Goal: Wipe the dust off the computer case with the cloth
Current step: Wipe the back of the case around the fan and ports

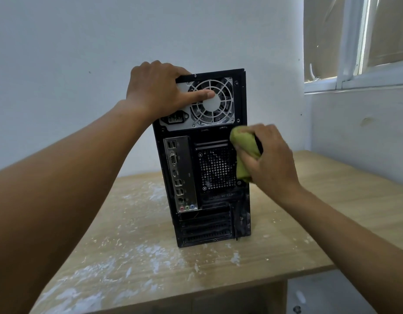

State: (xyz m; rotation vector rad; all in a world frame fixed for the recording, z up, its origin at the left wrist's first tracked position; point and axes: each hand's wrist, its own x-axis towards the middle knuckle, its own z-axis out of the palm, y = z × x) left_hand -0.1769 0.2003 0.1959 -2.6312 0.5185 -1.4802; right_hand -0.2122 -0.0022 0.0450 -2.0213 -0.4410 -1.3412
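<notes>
Presently, left hand [156, 87] gripped heavy, rigid computer case [202, 159] at its top; right hand [270, 159] held soft bunched cloth [243, 148].

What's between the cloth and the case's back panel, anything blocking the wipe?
Nothing visible. The right hand grips the green cloth right at the computer case rear's right edge, beside the perforated vent. The left hand holds the top left corner, thumb across the fan grille, above the cloth.
</notes>
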